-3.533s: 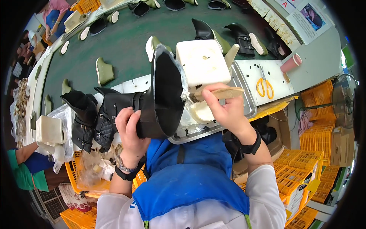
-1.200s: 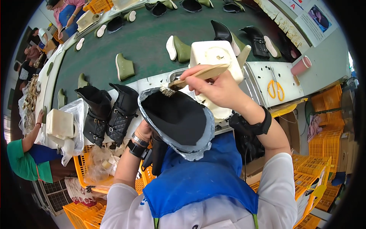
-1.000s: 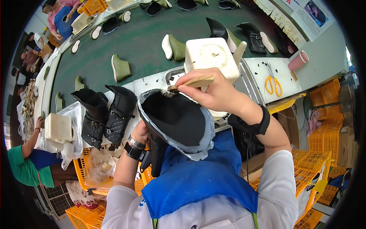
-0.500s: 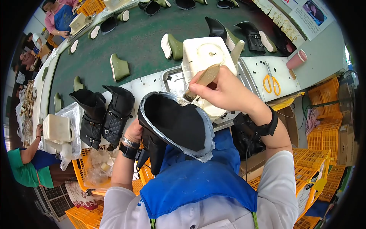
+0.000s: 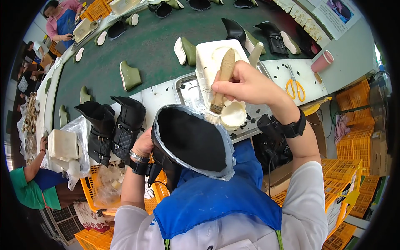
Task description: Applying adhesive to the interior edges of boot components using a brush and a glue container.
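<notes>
My left hand [image 5: 144,143] is closed round the side of a black boot upper [image 5: 189,139], its wide opening tilted up toward me. A grey-white, ragged band runs along the rim of that opening. My right hand [image 5: 246,83] grips the wooden handle of a flat brush [image 5: 227,66] upright. The brush's pale bristles are just off the boot's far rim, beside a small round cup of creamy paste [image 5: 233,115]. Right behind stands a white plastic tub [image 5: 204,56], on a metal tray [image 5: 187,89] scattered with black scraps.
Two black buckled boots [image 5: 128,125] stand left of my work. Olive wedge soles [image 5: 131,76] and more boots sit on the green conveyor [image 5: 162,54]. Orange-handled scissors [image 5: 295,87] and a pink cup [image 5: 323,62] lie right. Orange crates [image 5: 354,141] flank me; co-workers are at the left.
My right hand has raised the brush handle from slanted to upright and shifted the bristles slightly right, uncovering the boot's far rim. The boot's opening has turned a little.
</notes>
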Available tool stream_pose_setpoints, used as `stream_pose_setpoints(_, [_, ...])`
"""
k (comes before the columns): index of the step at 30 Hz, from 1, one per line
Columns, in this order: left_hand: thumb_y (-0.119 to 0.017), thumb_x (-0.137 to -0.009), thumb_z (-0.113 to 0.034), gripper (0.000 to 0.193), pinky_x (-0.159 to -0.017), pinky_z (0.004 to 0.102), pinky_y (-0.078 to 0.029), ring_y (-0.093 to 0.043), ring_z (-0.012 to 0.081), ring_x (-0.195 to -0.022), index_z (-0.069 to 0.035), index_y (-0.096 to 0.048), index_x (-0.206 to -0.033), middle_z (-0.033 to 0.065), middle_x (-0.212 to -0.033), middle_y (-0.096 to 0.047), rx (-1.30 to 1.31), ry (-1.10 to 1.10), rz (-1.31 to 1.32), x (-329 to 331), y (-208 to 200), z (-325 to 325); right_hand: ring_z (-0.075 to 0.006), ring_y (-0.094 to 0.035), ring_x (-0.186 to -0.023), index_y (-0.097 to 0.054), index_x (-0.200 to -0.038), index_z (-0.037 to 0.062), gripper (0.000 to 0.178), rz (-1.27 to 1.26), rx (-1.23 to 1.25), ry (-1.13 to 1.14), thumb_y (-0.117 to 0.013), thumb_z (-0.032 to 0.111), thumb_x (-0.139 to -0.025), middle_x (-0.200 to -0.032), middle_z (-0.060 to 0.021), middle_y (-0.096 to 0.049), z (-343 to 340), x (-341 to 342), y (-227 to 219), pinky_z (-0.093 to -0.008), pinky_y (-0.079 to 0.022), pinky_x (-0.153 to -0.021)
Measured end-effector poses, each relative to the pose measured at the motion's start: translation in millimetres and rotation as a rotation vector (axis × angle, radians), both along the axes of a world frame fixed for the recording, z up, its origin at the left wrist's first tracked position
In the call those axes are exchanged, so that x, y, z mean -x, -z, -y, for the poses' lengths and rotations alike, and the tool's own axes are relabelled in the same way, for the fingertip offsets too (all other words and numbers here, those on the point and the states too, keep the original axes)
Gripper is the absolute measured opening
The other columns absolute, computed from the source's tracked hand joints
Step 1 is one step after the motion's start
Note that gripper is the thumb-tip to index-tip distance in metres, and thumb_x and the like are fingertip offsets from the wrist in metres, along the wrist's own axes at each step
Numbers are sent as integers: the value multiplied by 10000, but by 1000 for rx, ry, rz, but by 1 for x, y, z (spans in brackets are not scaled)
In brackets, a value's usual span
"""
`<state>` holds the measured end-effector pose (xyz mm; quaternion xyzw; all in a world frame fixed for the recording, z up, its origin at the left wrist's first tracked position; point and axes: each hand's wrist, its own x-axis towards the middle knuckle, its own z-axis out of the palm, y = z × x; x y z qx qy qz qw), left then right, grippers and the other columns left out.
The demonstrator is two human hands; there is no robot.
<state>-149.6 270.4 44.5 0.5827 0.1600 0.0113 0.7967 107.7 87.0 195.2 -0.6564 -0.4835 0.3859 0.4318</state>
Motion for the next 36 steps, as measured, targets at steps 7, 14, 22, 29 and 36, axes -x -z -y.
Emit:
stream_pose_setpoints(7, [-646, -758, -250, 567, -909, 289, -390, -496, 158, -1051, 15, -438, -1213, 71, -1179, -508, 40, -109, -1, 0, 3, 7, -57, -494, -499, -621, -815, -13, 214, -83, -210, 131, -586, 198, -803, -582, -14, -550, -9, 14, 23, -212, -389, -457])
stream_pose_setpoints(14, [-555, -823, -328, 581, -940, 318, -377, -483, 201, -1099, 19, -376, -1253, 105, -1198, -502, 122, -270, 295, -4, -43, -21, -33, -448, -510, -610, -841, -1, 213, -103, -523, 609, -528, 194, -863, -597, 18, -514, 48, -21, 18, -168, -346, -451])
stream_pose_setpoints(22, [-516, -795, 16, 613, -897, 275, -387, -463, 168, -1091, -13, -243, -1343, 107, -1270, -422, -355, -520, 442, -105, -74, -95, -58, -436, -492, -586, -837, -14, 199, -248, -490, 811, -513, 167, -873, -589, -10, -495, 117, -7, 60, -180, -348, -447])
stream_pose_setpoints(29, [-483, -716, 33, 586, -821, 422, -432, -507, 395, -970, -44, -334, -1277, 231, -1134, -468, -1483, -887, -38, -223, 20, -142, -73, -449, -482, -567, -845, -25, 155, -340, -397, 825, -494, 109, -868, -587, -27, -495, 131, 19, 89, -191, -358, -446])
stream_pose_setpoints(36, [-467, -785, -141, 548, -920, 555, -324, -264, 463, -1211, -210, -331, -1311, 188, -1373, -240, -1687, -583, -552, -260, 75, -125, -59, -423, -465, -523, -842, 13, 157, -281, -429, 915, -534, 169, -864, -707, -42, -514, 141, 13, 98, -176, -329, -380])
